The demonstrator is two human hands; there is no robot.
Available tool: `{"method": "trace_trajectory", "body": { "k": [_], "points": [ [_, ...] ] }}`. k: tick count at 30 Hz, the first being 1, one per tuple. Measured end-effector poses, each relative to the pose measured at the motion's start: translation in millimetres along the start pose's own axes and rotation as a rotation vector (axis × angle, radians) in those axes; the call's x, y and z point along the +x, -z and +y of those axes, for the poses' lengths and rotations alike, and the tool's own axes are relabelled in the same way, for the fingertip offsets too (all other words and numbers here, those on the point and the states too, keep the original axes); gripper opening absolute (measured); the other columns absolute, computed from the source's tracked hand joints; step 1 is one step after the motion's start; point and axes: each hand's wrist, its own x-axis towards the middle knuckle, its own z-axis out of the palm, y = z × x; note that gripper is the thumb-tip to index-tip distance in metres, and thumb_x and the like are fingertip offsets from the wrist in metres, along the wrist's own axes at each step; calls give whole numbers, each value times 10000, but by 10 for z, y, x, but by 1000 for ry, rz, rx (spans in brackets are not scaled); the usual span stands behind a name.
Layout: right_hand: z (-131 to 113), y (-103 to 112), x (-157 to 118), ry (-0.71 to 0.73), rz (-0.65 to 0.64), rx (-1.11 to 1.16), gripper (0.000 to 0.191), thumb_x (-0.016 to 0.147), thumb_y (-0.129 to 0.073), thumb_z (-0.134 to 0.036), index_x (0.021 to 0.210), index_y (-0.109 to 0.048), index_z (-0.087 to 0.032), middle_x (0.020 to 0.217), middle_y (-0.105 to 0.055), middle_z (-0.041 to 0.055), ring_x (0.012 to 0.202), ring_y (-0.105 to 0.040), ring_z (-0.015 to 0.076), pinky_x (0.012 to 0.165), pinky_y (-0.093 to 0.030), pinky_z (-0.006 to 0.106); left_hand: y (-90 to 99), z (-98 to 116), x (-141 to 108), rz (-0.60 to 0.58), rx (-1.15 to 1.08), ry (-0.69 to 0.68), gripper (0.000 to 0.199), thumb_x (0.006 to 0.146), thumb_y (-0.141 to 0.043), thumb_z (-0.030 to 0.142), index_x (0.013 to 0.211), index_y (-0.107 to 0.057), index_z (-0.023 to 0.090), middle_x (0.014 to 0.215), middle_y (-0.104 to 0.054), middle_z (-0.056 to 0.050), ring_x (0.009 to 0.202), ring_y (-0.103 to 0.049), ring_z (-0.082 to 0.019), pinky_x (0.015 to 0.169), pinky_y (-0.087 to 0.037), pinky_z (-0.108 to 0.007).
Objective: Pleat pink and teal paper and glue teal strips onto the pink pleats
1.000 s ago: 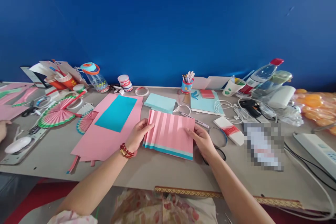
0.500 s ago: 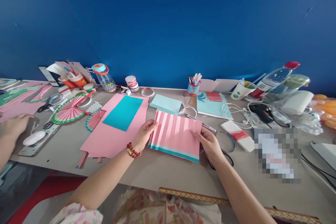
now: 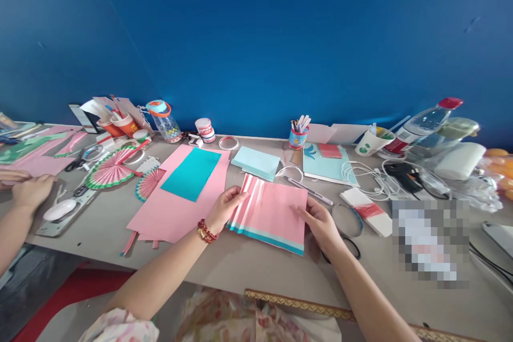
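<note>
Pinches pleated pink paper [image 3: 276,208], teal along its near edge, with left hand [image 3: 226,208] closed on tight folds at one end and right hand [image 3: 323,224] closed on the flatter end, thumb uppermost. Holds it midway along the table [image 3: 240,264] (touching the surface or just above, cannot tell). Has, just beyond, light blue paper [image 3: 256,160]; to the left, a teal sheet [image 3: 192,173] on larger pink sheets [image 3: 160,219]; to the right, a pen [image 3: 316,193] and a white block banded in red [image 3: 366,209]. Farther left, shows a green-edged fan [image 3: 110,169] and another person's hand [image 3: 34,192]; behind everything, a blue wall [image 3: 256,48].
</note>
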Motion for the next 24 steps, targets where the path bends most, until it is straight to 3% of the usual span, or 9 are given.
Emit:
{"method": "trace_trajectory", "body": {
  "k": [11, 24],
  "points": [
    [46, 21, 13, 28, 15, 43, 438, 742, -785, -467, 1103, -685, -239, 1055, -736, 49, 896, -676, 262, 633, -524, 288, -3, 36, -8, 10, 11, -13, 376, 856, -581, 548, 750, -486, 200, 705, -397, 41, 688, -374, -125, 666, -351, -230],
    [11, -12, -9, 31, -26, 34, 504, 712, -797, -514, 1118, -682, -239, 1037, -741, 63, 915, -682, 283, 680, -555, 334, 5, 56, -26, 55, 44, -14, 355, 885, -547, 539, 764, -518, 207, 721, -439, 33, 711, -410, -138, 681, -362, -236]
  ]
}}
